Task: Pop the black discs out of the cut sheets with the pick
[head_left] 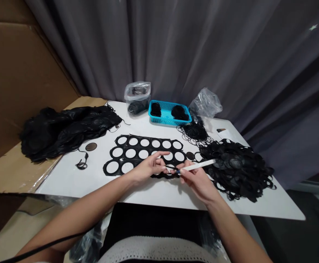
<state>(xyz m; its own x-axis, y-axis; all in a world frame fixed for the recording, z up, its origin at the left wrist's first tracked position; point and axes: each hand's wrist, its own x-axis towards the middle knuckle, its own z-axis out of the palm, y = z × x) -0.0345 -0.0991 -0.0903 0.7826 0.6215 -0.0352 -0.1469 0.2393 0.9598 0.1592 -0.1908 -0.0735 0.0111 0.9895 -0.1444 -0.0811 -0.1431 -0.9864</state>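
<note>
A black rubbery sheet point(123, 150) with rows of round holes lies flat on the white table, its holes showing the white top. My left hand point(150, 166) is over the sheet's front edge, its index finger extended and its thumb and other fingers pinching a thin black strip point(170, 167). Close to its right, my right hand point(196, 179) grips a slim white stick-like tool point(200, 165) with a dark blue part near the fingertips. The strip stretches between both hands; whether the tool touches it I cannot tell. Fingers hide part of the sheet's lower right.
On the right is a heap of black ring-shaped scraps point(236, 166). Black sheets point(66, 128) are piled at the left. A blue basket point(166, 120), a clear plastic tub point(138, 95), a plastic bag point(207, 102) and tangled thin rings point(193, 132) stand along the back.
</note>
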